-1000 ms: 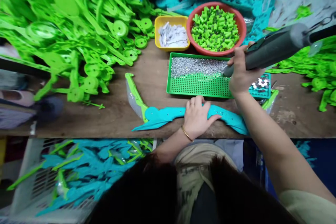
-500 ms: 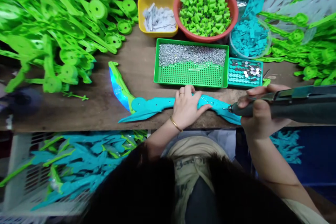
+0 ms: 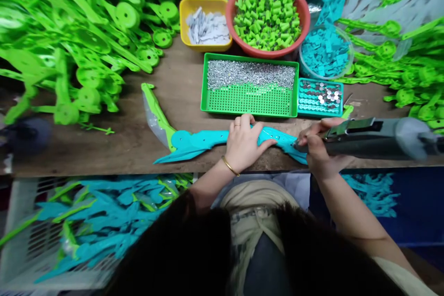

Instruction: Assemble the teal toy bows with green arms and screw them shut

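Head camera view: a long, curved turquoise plastic piece lies flat near the close edge of the wooden desk, a lime-green limb with a translucent panel angling off its left end. The left hand is clamped over its middle, fingers together across the far side and thumb spread along the surface. The right hand is closed around the front of a grey power screwdriver, whose tip is at the piece's right part; whether it touches cannot be told.

The piece looks light and fairly stiff, smooth enough to slide or swivel under pressure. Its broad middle seems the best place to hold; the pointed ends and thin panel look easier to bend or crack.

Beyond it, a green perforated tray holds small silvery screws, heaped along its far half. Touching or just beside it, a small turquoise basket contains shiny round discs. Farther back, a yellow tub holds pale strips, a red bowl is full of short lime-green cylinders with dark bits, and a clear round tub carries turquoise parts. Below the desk, a pale slatted crate holds turquoise and green pieces.
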Demonstrator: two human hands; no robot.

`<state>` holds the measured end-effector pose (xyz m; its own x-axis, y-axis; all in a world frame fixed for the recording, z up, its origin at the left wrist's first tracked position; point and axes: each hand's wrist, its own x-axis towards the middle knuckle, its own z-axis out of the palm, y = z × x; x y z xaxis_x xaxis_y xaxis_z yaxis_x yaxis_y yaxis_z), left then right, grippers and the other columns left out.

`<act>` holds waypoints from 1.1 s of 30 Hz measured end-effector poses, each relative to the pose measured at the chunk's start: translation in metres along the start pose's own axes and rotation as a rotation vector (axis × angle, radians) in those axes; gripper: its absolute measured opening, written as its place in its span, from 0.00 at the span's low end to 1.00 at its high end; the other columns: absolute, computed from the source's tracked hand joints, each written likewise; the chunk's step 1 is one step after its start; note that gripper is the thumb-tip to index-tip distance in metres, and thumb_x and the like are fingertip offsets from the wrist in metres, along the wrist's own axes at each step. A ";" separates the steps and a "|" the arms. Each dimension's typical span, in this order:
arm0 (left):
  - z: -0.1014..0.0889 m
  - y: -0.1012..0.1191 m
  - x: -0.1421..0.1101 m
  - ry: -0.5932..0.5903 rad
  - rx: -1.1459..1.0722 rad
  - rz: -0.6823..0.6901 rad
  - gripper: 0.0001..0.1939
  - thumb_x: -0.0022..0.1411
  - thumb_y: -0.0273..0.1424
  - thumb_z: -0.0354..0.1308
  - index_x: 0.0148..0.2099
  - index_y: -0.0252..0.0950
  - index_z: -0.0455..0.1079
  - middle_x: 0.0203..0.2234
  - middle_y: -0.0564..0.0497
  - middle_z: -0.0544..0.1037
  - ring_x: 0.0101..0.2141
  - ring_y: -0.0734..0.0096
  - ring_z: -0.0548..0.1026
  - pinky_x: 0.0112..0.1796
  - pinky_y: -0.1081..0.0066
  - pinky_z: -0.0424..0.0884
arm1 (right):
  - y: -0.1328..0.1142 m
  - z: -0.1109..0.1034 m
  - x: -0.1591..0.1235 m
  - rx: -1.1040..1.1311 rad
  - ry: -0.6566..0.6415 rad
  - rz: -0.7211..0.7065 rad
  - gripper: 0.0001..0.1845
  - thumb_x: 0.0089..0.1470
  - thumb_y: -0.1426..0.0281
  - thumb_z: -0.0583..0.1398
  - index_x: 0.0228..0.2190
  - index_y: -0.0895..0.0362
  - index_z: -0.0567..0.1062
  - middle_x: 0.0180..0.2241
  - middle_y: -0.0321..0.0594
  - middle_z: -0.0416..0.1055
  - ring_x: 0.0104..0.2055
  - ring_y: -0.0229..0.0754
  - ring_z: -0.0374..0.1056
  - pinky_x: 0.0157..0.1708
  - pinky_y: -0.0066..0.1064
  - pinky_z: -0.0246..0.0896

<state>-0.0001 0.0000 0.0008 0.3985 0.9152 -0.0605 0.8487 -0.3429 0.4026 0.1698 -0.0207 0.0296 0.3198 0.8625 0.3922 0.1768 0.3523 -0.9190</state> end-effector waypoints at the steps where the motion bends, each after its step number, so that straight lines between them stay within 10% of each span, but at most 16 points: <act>1: 0.000 0.000 0.000 -0.001 -0.005 0.003 0.26 0.60 0.53 0.57 0.48 0.37 0.74 0.43 0.42 0.67 0.44 0.54 0.66 0.44 0.59 0.63 | -0.003 0.002 0.007 -0.001 -0.013 0.017 0.16 0.49 0.58 0.68 0.39 0.44 0.72 0.23 0.26 0.70 0.16 0.34 0.63 0.15 0.30 0.63; 8: 0.001 -0.001 0.000 0.041 -0.021 0.007 0.27 0.59 0.54 0.58 0.46 0.34 0.74 0.42 0.42 0.68 0.43 0.55 0.66 0.44 0.59 0.64 | 0.028 0.054 0.102 0.042 0.345 -0.209 0.22 0.48 0.48 0.65 0.34 0.50 0.70 0.27 0.29 0.71 0.17 0.31 0.63 0.17 0.30 0.63; 16: 0.002 -0.002 0.000 0.042 -0.036 0.019 0.28 0.59 0.55 0.57 0.46 0.35 0.73 0.42 0.42 0.70 0.43 0.55 0.67 0.44 0.60 0.64 | 0.086 0.080 0.115 -0.044 0.198 -0.151 0.22 0.54 0.44 0.59 0.38 0.47 0.68 0.30 0.31 0.69 0.23 0.36 0.66 0.30 0.38 0.70; 27: -0.001 -0.001 -0.002 0.051 0.013 0.038 0.29 0.60 0.55 0.56 0.46 0.33 0.73 0.42 0.41 0.71 0.43 0.54 0.68 0.44 0.59 0.66 | 0.062 0.087 0.113 0.009 0.231 -0.149 0.14 0.53 0.55 0.64 0.32 0.50 0.68 0.27 0.31 0.69 0.20 0.33 0.65 0.27 0.32 0.70; 33: 0.002 0.032 -0.009 0.102 0.028 0.245 0.26 0.64 0.46 0.57 0.54 0.29 0.69 0.51 0.36 0.72 0.52 0.50 0.67 0.55 0.55 0.62 | -0.004 0.023 0.086 0.191 0.179 -0.251 0.12 0.51 0.61 0.67 0.39 0.47 0.76 0.32 0.30 0.74 0.19 0.30 0.66 0.17 0.27 0.63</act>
<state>0.0246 -0.0194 0.0122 0.5577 0.8200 0.1288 0.7407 -0.5617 0.3686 0.1749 0.0607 0.0656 0.4491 0.6694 0.5917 0.0989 0.6210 -0.7776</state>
